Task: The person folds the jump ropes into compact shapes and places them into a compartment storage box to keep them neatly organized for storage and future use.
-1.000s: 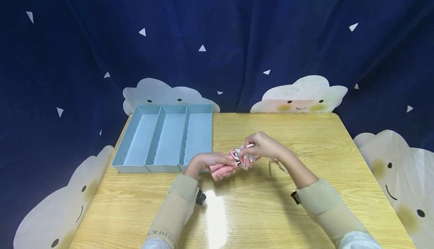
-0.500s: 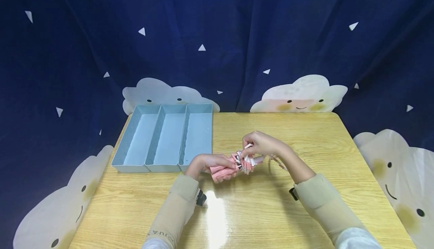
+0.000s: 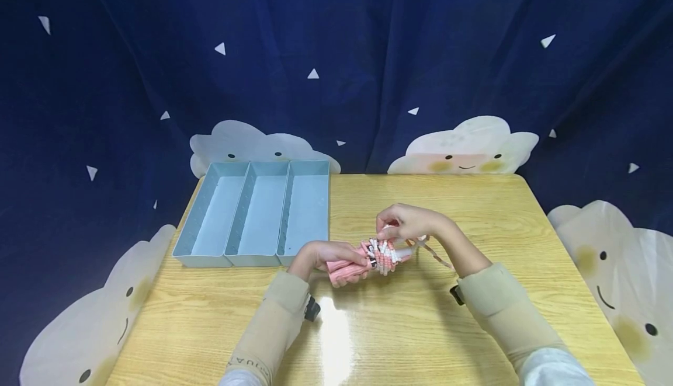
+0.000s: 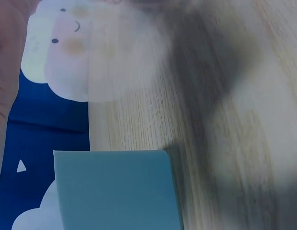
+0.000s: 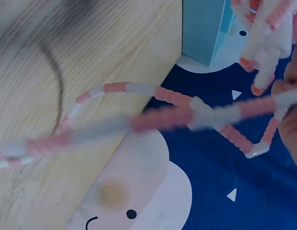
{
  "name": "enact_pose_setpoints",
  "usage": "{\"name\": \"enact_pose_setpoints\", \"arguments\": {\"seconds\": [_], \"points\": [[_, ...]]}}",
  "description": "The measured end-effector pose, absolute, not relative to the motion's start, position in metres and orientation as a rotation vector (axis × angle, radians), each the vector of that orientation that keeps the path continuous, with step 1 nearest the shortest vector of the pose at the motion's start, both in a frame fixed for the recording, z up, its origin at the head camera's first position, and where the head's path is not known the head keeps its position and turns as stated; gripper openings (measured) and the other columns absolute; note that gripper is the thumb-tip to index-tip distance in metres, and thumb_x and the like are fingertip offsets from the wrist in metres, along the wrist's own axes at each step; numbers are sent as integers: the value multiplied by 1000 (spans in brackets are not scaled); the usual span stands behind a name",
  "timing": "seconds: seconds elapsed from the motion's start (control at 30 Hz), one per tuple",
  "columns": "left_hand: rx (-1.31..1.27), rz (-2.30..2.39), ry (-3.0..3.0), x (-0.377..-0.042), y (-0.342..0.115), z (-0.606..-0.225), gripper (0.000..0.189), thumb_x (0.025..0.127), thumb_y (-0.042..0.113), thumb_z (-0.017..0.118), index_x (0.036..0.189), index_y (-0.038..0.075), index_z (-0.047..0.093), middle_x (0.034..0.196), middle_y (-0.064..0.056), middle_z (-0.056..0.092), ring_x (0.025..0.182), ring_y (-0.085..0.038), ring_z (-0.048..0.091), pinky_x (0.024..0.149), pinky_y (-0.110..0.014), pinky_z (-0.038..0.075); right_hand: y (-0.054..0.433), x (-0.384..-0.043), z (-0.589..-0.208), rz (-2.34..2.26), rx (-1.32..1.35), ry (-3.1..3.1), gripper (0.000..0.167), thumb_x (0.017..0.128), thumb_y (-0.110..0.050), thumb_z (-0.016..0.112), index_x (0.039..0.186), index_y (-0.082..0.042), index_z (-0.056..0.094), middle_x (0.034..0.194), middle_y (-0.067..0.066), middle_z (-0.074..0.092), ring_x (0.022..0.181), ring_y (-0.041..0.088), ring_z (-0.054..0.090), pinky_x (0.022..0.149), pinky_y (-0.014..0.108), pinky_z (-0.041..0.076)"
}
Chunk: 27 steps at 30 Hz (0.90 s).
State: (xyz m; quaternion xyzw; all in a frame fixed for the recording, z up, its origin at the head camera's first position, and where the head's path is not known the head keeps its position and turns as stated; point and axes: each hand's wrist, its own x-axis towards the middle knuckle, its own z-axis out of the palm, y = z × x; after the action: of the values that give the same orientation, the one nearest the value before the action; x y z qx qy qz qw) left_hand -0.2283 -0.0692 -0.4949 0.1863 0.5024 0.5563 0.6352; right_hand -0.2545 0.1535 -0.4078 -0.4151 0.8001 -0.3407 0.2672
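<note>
A jump rope of pink and white beads is bundled over the table, its two pink handles lying side by side. My left hand grips the handles, thumb on top and fingers beneath. Just above the beaded coils, my right hand pinches part of the rope. A loose length of rope trails below the right wrist. In the right wrist view this beaded length loops away from the right hand. The left wrist view catches only an edge of the left hand.
A light blue tray with three long compartments stands on the wooden table, just beyond and left of my left hand. Behind the table hangs a dark blue curtain with white triangles and smiling clouds.
My right hand has lifted slightly off the coils, drawing rope along, and the wound beads now show more. The loose tail has swung a little. My left hand keeps its grip on the handles.
</note>
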Motion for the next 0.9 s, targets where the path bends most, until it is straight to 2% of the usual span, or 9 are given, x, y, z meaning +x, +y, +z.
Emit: {"name": "enact_pose_setpoints", "arguments": {"seconds": [0.13,0.37,0.73,0.9], "points": [[427,1269,1159,-228,-69,-494,28,97,26,38,90,3,52,64,-3,53,44,-9,46,40,-20,38,153,-256,-411,-951,-1108,2184,9,86,-9,63,77,-7,62,71,-3,59,62,8,54,58,23,48],[437,1255,1150,-227,-67,-493,28,97,24,38,92,-1,49,65,-3,52,44,-8,45,40,-20,38,153,-259,-418,-1031,-1055,2214,17,80,-20,70,72,-9,61,64,-4,55,56,6,46,49,21,40],[444,1221,1146,-226,-67,-495,28,97,25,38,91,1,51,65,-3,53,45,-8,45,41,-20,38,154,-266,-433,-1159,-1004,2147,21,75,-20,75,70,-7,59,63,-4,55,56,7,45,51,21,41],[456,1206,1143,-227,-69,-495,28,97,25,37,91,2,52,64,-3,53,45,-9,46,42,-21,37,154,-268,-437,-1190,-972,2068,18,78,-14,72,73,-3,58,64,-1,55,57,7,47,53,21,43]]}}
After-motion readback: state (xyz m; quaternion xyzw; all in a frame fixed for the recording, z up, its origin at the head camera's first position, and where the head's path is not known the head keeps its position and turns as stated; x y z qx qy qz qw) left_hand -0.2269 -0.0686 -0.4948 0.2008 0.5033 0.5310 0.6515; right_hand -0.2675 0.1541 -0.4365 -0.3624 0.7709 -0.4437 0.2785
